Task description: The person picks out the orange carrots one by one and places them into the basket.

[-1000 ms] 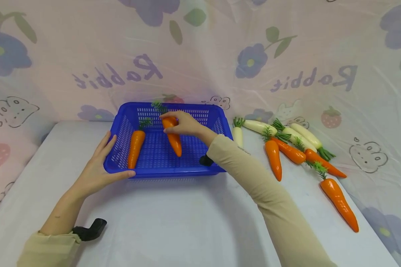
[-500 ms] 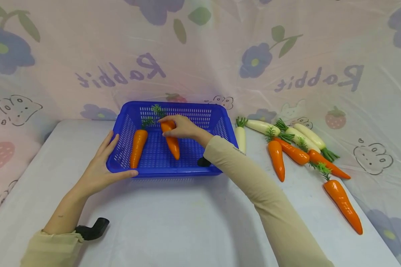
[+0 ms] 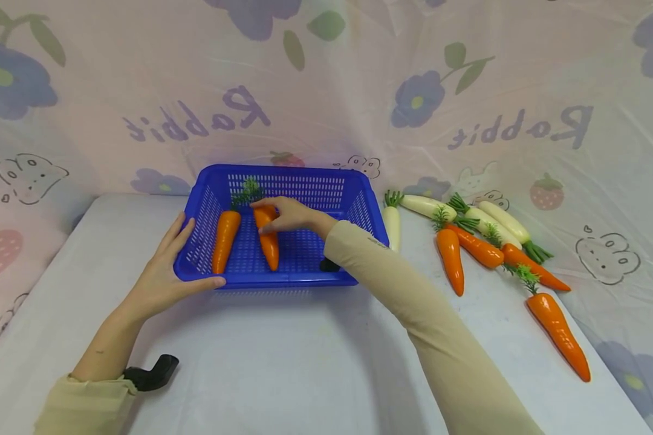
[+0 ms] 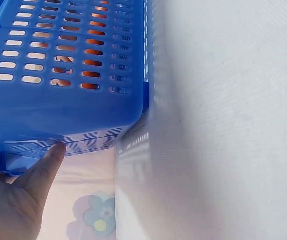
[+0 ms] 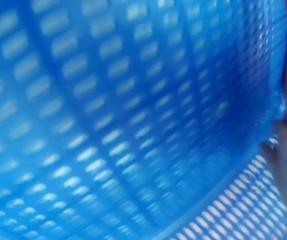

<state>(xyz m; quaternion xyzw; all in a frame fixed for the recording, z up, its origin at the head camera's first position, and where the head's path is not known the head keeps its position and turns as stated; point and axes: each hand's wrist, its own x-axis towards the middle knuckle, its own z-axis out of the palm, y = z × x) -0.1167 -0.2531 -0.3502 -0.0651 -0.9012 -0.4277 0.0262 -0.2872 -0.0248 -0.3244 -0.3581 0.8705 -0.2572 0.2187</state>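
We list one printed cloth backdrop (image 3: 326,78), pale, with flowers, rabbits and mirrored lettering; one white-covered table (image 3: 283,362); and one blue perforated basket (image 3: 283,280), standing on the table near its back edge. Sleeves, two, beige: the right sleeve (image 3: 430,302) crosses the basket's front right corner and hides part of it, along with the lower end of one radish. Hands, two: the left hand (image 3: 160,281), fingers and thumb extended, rests against the basket's front left corner; the right hand (image 3: 291,215), inside the basket, pinches a carrot near its leafy end and covers part of it. Carrots, six: in the basket, the held carrot (image 3: 268,244) and, just left of it, a second carrot (image 3: 226,241); on the table to the right, four loose carrots (image 3: 559,335), three near one another and one nearer the front. Whether the held carrot touches the basket floor, we cannot tell; the right wrist view is blurred. White radishes, four (image 3: 392,226), behind and left of those carrots, one just beside the basket. Black wrist pieces, two: one at the left wrist (image 3: 153,373), one partly hidden under the right forearm.
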